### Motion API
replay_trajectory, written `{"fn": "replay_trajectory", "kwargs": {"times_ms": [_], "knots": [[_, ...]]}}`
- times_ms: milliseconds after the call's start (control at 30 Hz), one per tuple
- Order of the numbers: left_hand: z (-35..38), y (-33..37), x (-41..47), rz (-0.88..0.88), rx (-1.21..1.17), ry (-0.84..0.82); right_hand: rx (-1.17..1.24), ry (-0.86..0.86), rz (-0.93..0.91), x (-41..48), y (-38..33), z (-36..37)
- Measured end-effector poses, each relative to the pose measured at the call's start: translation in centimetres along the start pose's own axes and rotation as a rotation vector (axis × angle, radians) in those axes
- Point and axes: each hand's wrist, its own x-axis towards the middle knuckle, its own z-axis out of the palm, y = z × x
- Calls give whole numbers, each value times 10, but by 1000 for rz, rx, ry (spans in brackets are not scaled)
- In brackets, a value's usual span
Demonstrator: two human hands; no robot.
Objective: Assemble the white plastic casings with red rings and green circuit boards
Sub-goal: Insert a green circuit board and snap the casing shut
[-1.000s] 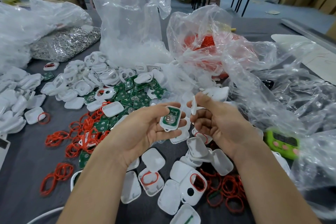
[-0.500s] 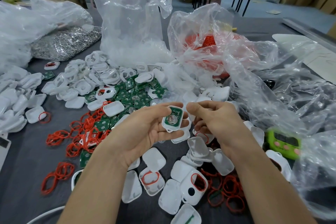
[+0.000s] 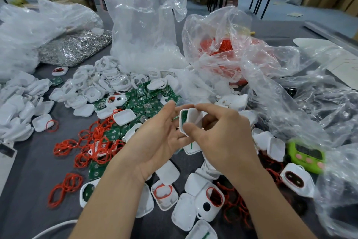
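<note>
6 o'clock: ringed casings (image 3: 210,199) lie on the counter (image 3: 29,190).
Centre: left hand (image 3: 160,140) grips a shell (image 3: 181,125) with board (image 3: 185,120); right hand (image 3: 222,136) pinches a cover (image 3: 195,117) onto it, not yet shut.
10–12 o'clock: loose rings (image 3: 93,141), boards (image 3: 139,101), many left.

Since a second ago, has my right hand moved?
Yes: the right hand shifted left, away from the timer, bringing its lid against the casing in the left hand.

Even, soft overhead light; glare on plastic bags (image 3: 147,25); wide-angle bending at edges; green timer (image 3: 306,156) blurred.
</note>
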Motion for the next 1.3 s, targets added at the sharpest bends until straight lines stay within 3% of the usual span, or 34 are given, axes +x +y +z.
{"fn": "replay_trajectory", "kwargs": {"times_ms": [267, 833, 1167, 1300], "knots": [[3, -2, 1, -11, -28, 1, -164, 30, -93, -10, -8, 8], [1, -7, 3, 41, -8, -10, -226, 7, -86, -11, -13, 11], [3, -14, 8, 136, 165, 198, -298, 126, -241, -18, -14, 28], [5, -11, 7, 146, 134, 216, -196, 39, -194, -16, -10, 25]]}}
